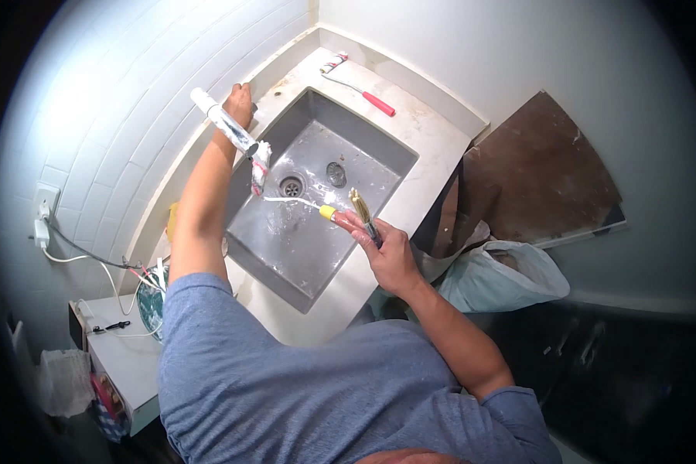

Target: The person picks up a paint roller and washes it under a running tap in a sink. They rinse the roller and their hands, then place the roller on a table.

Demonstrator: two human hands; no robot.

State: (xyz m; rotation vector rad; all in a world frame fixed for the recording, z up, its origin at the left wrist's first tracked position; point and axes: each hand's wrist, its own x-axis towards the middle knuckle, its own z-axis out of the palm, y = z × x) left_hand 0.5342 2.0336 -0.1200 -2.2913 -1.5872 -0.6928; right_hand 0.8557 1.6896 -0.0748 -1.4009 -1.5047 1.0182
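My right hand is closed around the red and yellow handle of a paint roller and a paintbrush whose bristles point up. The roller's white and red-stained sleeve hangs over the left side of the grey sink, by the dark open end of a white and chrome tube, which looks like a tap spout. My left hand reaches past this tube to the sink's far left edge. Its fingers are curled beside a bit of grey metal; what they grip is mostly hidden.
Another paint roller with a red handle lies on the pale counter at the back. A brown board leans on the right wall above a pale bag. Cables run from a wall socket on the left.
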